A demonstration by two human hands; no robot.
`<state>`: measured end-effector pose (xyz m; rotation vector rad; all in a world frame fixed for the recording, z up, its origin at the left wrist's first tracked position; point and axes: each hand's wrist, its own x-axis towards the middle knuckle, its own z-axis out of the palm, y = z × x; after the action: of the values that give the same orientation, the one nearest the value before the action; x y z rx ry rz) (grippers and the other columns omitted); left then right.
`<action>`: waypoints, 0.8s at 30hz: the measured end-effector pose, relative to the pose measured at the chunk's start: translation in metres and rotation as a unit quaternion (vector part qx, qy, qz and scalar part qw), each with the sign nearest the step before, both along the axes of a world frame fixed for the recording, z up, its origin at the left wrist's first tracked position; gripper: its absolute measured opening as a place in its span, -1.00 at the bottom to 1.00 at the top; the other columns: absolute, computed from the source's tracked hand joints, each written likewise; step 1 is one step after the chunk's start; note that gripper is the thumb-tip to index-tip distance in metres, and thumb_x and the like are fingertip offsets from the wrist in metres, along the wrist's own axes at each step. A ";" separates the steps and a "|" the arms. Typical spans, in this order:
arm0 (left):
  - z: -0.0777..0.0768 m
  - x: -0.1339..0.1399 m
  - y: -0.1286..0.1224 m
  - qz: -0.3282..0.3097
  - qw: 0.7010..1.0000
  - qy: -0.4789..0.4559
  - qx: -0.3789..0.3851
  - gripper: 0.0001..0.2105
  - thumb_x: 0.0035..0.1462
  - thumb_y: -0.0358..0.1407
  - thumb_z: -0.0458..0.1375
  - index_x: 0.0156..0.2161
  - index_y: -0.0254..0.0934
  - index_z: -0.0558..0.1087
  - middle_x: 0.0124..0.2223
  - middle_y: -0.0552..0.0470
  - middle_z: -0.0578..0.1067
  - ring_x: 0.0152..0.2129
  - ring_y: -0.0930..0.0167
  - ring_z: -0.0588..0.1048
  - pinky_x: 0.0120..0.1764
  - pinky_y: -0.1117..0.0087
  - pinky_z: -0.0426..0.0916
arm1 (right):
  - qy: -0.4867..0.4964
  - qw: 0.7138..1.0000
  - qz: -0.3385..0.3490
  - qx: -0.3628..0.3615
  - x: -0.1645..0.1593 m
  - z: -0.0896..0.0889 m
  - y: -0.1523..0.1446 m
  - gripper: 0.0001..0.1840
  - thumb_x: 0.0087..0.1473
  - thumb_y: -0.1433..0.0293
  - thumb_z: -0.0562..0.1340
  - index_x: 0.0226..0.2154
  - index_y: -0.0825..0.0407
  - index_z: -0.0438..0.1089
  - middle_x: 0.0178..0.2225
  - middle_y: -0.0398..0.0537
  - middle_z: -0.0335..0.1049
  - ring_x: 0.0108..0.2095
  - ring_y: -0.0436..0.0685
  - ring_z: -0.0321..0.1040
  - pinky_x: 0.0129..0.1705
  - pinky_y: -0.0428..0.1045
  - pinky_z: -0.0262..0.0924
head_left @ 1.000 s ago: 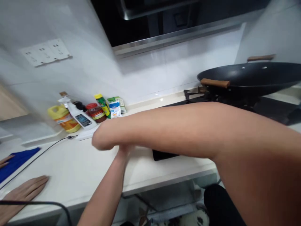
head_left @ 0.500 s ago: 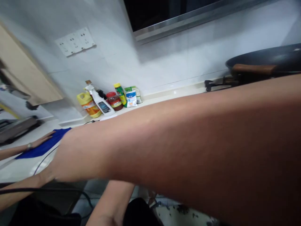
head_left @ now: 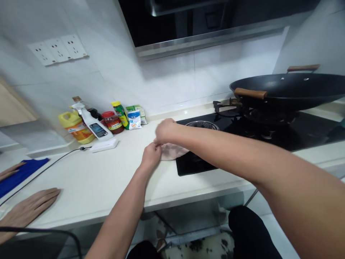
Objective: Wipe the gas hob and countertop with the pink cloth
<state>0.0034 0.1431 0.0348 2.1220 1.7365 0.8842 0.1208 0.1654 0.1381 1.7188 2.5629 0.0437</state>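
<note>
Head view: left hand pinches cloth lying lengthwise rightward onto stove; right hand, grip unclear, is back from far left.

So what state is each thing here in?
Pale cloth: crumpled, at the left hand and right hand, partly over the hob.
Wok: uncovered, on the hob.
Red-lidded jar: lid on.
Green container: yellow cap on.
Spray bottle: standing.
White packet: standing; sealing unclear.
White box: flat, cable running to it.
Blue cloth: spread flat under a co-worker's hand.
</note>
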 end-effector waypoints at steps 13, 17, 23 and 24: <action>0.000 0.002 -0.003 -0.008 1.000 -0.009 0.019 -0.70 0.13 -0.29 0.04 -0.13 -0.23 0.58 -0.15 -0.02 0.64 -0.26 0.31 0.55 -0.10 0.33 0.39 | 0.127 0.991 -0.027 0.036 0.091 -0.101 -0.069 -0.17 0.15 -0.24 -0.04 0.18 -0.01 0.31 0.22 0.29 0.19 0.21 0.56 0.06 0.20 0.42 -0.17; 0.000 0.002 -0.006 -0.030 0.999 -0.016 0.019 -0.71 0.13 -0.25 0.05 -0.16 -0.24 0.58 -0.18 -0.01 0.64 -0.26 0.31 0.56 -0.12 0.33 0.39 | 0.160 0.984 0.041 0.061 0.114 -0.108 -0.113 -0.14 0.04 -0.28 0.11 0.17 -0.04 0.31 0.20 0.25 0.22 0.21 0.53 0.05 0.22 0.38 -0.17; -0.003 0.000 -0.006 -0.036 0.999 -0.017 0.023 -0.71 0.14 -0.24 0.04 -0.16 -0.24 0.58 -0.23 -0.01 0.64 -0.29 0.31 0.57 -0.13 0.32 0.40 | 0.238 0.963 0.063 0.106 0.162 -0.116 -0.150 -0.63 0.14 0.22 0.18 -0.04 0.03 0.41 -0.04 0.09 0.41 0.00 0.27 0.27 0.12 0.18 0.06; -0.003 -0.001 -0.006 -0.037 0.999 -0.017 0.023 -0.71 0.14 -0.24 0.05 -0.16 -0.24 0.58 -0.23 0.00 0.64 -0.30 0.31 0.57 -0.13 0.32 0.40 | 0.252 0.961 0.052 0.104 0.172 -0.117 -0.148 -0.66 0.13 0.26 0.17 -0.07 0.04 0.41 -0.08 0.08 0.43 -0.03 0.26 0.29 0.09 0.15 0.10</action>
<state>0.0029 0.1375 0.0316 2.1725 1.6254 0.9430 0.2925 0.0170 0.0208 1.8633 3.1100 -0.1447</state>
